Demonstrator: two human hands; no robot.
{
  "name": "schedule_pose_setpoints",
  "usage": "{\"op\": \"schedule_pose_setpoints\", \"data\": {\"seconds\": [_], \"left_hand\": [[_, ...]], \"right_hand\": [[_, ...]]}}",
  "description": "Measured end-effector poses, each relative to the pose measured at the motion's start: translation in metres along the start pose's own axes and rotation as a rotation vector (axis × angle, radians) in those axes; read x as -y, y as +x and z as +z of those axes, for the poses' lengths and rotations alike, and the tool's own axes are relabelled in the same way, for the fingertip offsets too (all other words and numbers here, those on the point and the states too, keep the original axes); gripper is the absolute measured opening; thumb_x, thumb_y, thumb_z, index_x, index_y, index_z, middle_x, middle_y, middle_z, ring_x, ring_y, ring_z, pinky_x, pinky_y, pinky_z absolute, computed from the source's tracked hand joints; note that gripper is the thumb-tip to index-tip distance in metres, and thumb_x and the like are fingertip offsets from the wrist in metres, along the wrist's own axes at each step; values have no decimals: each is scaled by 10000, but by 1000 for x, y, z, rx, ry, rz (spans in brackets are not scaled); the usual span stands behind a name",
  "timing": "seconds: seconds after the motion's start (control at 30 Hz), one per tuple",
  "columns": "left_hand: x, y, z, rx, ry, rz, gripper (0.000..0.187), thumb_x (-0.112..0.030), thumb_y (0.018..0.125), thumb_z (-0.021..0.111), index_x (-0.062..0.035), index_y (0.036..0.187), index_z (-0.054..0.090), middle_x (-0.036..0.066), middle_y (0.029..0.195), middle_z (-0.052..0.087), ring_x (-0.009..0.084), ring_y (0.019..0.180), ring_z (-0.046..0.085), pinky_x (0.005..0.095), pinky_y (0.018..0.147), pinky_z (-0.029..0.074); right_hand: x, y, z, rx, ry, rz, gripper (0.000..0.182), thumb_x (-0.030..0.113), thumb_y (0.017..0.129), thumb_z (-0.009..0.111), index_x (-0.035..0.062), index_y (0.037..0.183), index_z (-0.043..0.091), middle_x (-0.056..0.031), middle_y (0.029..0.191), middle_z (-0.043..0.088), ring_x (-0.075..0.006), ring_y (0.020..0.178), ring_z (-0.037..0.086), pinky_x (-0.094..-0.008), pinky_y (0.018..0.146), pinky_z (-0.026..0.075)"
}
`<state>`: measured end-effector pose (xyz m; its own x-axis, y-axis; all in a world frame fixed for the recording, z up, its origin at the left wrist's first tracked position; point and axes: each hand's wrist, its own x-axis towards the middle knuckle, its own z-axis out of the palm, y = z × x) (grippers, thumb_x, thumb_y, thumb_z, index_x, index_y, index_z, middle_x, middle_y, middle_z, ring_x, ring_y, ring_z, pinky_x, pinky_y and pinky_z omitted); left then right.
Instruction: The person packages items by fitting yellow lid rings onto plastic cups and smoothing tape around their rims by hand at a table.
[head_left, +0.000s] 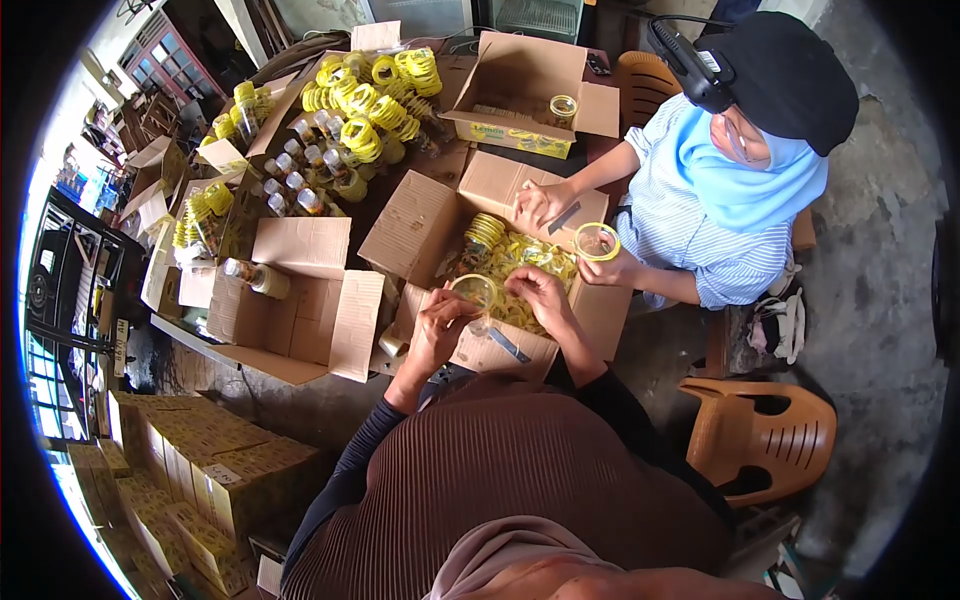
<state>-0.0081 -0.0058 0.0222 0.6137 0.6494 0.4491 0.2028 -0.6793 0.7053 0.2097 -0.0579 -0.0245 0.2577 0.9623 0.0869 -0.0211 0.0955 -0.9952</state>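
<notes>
My left hand (440, 325) is closed on a clear plastic cup with a yellow rim (474, 294), its mouth tilted up toward me. Just right of the cup, my right hand (546, 297) has its fingers bent together in a pinch; whatever is between them is too small to make out. Both hands are over an opened cardboard box (412, 222) filled with yellow rings and small packets (528, 255). On the box's near flap, below the cup, lies a grey flat-bladed tool (508, 345).
Across the box a co-worker (740, 210) holds another yellow-rimmed cup (597, 242). An open carton (300, 315) stands left, with stacked yellow-rimmed cups (365, 105) and filled clear cups (300, 170) behind. A lemon-printed box (520, 135) is at the back, an orange chair (770, 440) at right.
</notes>
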Motion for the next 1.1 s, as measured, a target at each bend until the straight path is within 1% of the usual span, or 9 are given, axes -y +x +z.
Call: {"op": "schedule_pose_setpoints", "data": {"seconds": [0.03, 0.13, 0.3, 0.5, 0.67, 0.73, 0.83, 0.97, 1.1], "left_hand": [[-6, -1, -2, -8, -8, -39, 137, -50, 767, 736, -50, 900, 702, 97, 876, 703, 261, 887, 634, 447, 1004, 462], [-9, -4, -5, -40, 67, -40, 134, -51, 772, 726, -57, 904, 703, 96, 901, 708, 263, 901, 635, 417, 936, 496], [-12, -6, -6, -75, 146, 4, 147, -50, 770, 723, -60, 915, 704, 95, 921, 712, 265, 919, 636, 375, 817, 523], [-13, -10, -4, -93, 155, -24, 143, -53, 759, 729, -79, 898, 705, 85, 894, 707, 256, 908, 636, 401, 896, 501], [-11, -12, -4, -190, 340, -7, 144, -79, 725, 752, -123, 855, 711, 26, 760, 688, 176, 785, 631, 494, 1075, 351], [-14, -10, -3, -194, 375, 0, 132, -86, 718, 757, -128, 833, 707, 12, 734, 686, 164, 748, 626, 474, 1053, 372], [-19, -8, 2, -205, 393, 16, 101, -89, 735, 780, -98, 813, 718, 31, 744, 697, 177, 733, 628, 439, 997, 399], [-15, -6, 2, -198, 389, -21, 90, -95, 745, 774, -91, 816, 718, 28, 759, 703, 187, 757, 635, 435, 1000, 391], [-8, -8, -1, -236, 389, -35, 113, -94, 733, 775, -93, 833, 722, 24, 787, 706, 199, 822, 647, 430, 1000, 395]], "right_hand": [[-11, 2, -7, -24, -194, -119, 107, 62, 831, 720, -5, 886, 656, -77, 877, 640, -165, 764, 608, -272, 694, 483], [-24, -14, -19, 68, -561, -18, 176, 74, 792, 753, -1, 924, 664, -98, 910, 650, -198, 780, 615, -301, 705, 490], [-30, -45, -9, 255, -706, -20, 481, 298, 721, 804, 8, 1068, 641, -138, 1015, 643, -308, 958, 611, -406, 805, 483], [-40, -45, -9, 238, -699, 173, 296, 253, 768, 765, 20, 941, 707, -177, 906, 682, -318, 827, 661, -391, 738, 509], [-16, -39, -5, 150, -804, 244, 159, 158, 822, 712, 17, 895, 700, -181, 866, 683, -319, 810, 666, -385, 724, 509], [-19, -40, -1, -19, -663, 86, 138, 176, 876, 653, 39, 884, 630, -142, 793, 655, -326, 734, 652, -426, 662, 493], [-17, -36, 0, 11, -689, 4, 125, 149, 899, 625, 37, 883, 571, -152, 779, 645, -338, 730, 645, -434, 655, 487], [-22, -34, -6, 67, -753, 67, 113, 130, 882, 636, 38, 878, 570, -162, 825, 640, -341, 778, 637, -432, 678, 486], [-45, -31, -26, -97, -770, 89, 107, 127, 854, 656, 46, 879, 590, -155, 890, 630, -344, 858, 622, -426, 726, 488]]}}
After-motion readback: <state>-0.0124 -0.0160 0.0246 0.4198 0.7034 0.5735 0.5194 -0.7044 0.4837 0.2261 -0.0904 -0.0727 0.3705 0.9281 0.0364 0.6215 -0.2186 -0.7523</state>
